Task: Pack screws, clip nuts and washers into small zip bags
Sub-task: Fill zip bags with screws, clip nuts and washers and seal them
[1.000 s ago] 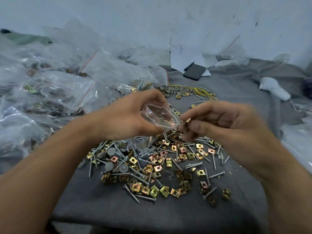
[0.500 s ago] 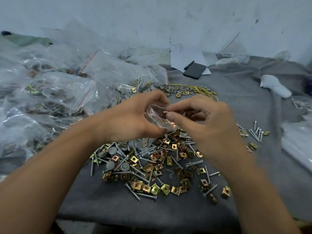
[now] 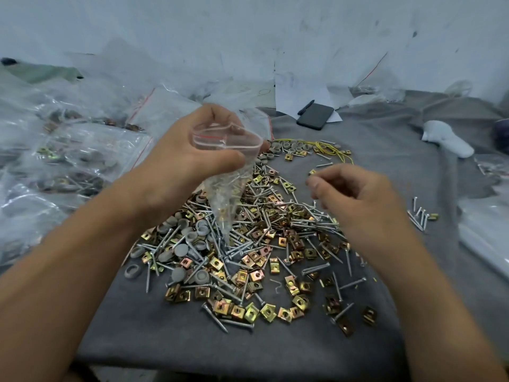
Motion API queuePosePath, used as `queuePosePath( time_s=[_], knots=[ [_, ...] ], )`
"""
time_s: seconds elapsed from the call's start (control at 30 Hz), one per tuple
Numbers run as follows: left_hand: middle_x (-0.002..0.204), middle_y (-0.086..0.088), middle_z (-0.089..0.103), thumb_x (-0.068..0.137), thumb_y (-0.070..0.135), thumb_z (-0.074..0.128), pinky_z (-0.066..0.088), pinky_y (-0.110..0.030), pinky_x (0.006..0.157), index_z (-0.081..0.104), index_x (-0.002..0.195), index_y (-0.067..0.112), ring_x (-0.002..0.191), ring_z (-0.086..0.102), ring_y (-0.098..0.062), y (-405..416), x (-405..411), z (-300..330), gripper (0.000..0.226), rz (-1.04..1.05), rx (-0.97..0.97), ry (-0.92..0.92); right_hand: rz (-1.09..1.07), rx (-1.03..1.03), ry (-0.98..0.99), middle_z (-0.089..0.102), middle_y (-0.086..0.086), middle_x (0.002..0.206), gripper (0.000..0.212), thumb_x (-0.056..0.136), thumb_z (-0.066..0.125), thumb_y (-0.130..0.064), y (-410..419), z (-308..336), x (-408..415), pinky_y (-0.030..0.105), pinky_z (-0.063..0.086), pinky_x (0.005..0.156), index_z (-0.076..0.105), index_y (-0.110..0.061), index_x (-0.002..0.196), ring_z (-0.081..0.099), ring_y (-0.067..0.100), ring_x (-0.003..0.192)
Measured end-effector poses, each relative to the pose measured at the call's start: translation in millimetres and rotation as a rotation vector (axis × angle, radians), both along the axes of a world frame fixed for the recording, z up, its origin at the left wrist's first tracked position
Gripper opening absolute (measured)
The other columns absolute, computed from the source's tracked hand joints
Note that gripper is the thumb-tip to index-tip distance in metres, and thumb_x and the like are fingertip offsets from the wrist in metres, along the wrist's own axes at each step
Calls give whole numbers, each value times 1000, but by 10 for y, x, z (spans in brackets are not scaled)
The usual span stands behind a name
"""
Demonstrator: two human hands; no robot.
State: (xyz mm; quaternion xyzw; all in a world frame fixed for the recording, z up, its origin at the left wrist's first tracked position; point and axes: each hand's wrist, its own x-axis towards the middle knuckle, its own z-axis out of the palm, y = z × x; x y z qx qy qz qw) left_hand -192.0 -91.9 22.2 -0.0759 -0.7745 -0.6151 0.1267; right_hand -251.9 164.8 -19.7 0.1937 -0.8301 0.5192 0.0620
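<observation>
My left hand [image 3: 176,166] grips a small clear zip bag [image 3: 227,208] by its mouth and holds it wide open. The bag hangs down to the pile, with a few screws and a brass piece visible inside. To the right of the bag, my right hand [image 3: 358,194] hovers over the pile, blurred, its fingers loosely curled, and I see nothing in it. On the grey cloth [image 3: 165,340] below lies a mixed heap of brass clip nuts [image 3: 256,277], silver screws [image 3: 316,268] and grey round washers [image 3: 181,224].
Filled zip bags [image 3: 68,150] are heaped along the left. At the back lie a black phone [image 3: 315,115], yellow rubber bands [image 3: 330,150] and a white object [image 3: 446,139]. A few screws [image 3: 418,216] lie apart at the right. The cloth's front edge is near.
My right hand has drawn back from the bag's mouth to the right and lower. My left hand has lifted the bag a little, so its body now hangs in view.
</observation>
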Motion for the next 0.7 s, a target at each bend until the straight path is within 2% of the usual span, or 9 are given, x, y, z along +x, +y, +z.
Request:
queuePosePath(
  time_s=[0.1, 0.17, 0.23, 0.3, 0.37, 0.43, 0.53, 0.63, 0.7],
  knots=[
    [118, -21, 77, 85, -1, 63, 55, -57, 107, 57, 111, 7, 120, 72, -38, 28, -25, 5, 28, -65, 261, 13, 55, 92, 18, 73, -16, 82, 10, 94, 72, -43, -132, -31, 42, 27, 52, 67, 76, -34, 92, 66, 5, 76],
    [116, -19, 77, 88, 1, 59, 55, -57, 107, 60, 107, 7, 123, 70, -37, 47, -28, 19, 20, -98, 380, 30, 77, 126, 28, 71, -19, 82, 10, 95, 71, -44, -192, -41, 78, 19, 47, 63, 75, -35, 93, 65, 3, 76],
    [117, -15, 75, 92, 5, 56, 53, -59, 108, 62, 100, 6, 124, 70, -34, 49, -20, 43, 10, -129, 516, 29, 103, 110, 7, 72, -19, 84, 8, 96, 71, -42, -247, -48, 111, 16, 47, 64, 75, -35, 95, 65, 2, 78],
    [120, -14, 74, 97, 9, 52, 50, -61, 110, 59, 105, 4, 124, 69, -32, 40, -9, 65, 12, -188, 724, 6, 146, 5, -88, 75, -14, 93, 7, 98, 69, -35, -317, -45, 152, 25, 55, 79, 74, -33, 103, 69, 5, 89],
    [121, -11, 72, 97, 14, 51, 48, -60, 113, 59, 111, 7, 127, 67, -30, 18, 5, 79, 17, -286, 929, -10, 256, -199, -307, 77, -4, 109, 16, 103, 64, -27, -396, -32, 209, 40, 59, 96, 69, -28, 118, 73, 13, 104],
    [123, -9, 70, 96, 19, 53, 46, -57, 115, 61, 114, 8, 129, 65, -28, -5, 13, 89, 23, -388, 1088, -23, 449, -452, -570, 75, 7, 122, 30, 104, 61, -14, -470, -9, 284, 45, 58, 100, 61, -18, 134, 72, 22, 114],
    [125, -9, 67, 98, 24, 51, 42, -56, 119, 61, 120, 8, 131, 63, -27, -38, 15, 72, 29, -473, 1207, -41, 646, -682, -760, 70, 20, 130, 51, 93, 67, 0, -558, 1, 364, 47, 58, 99, 54, -7, 142, 70, 36, 119],
    [127, -11, 67, 101, 28, 49, 42, -57, 117, 61, 128, 5, 132, 62, -29, -85, 9, 49, 37, -483, 1222, -48, 629, -781, -807, 71, 22, 126, 59, 84, 75, 1, -639, -12, 385, 42, 61, 93, 55, -4, 138, 72, 38, 114],
    [127, -11, 68, 101, 29, 50, 44, -57, 115, 61, 129, 5, 131, 63, -30, -113, 6, 74, 39, -443, 1175, -40, 551, -768, -789, 76, 15, 114, 56, 79, 81, -3, -675, -13, 395, 35, 62, 82, 61, -5, 132, 75, 30, 100]
  ],
)
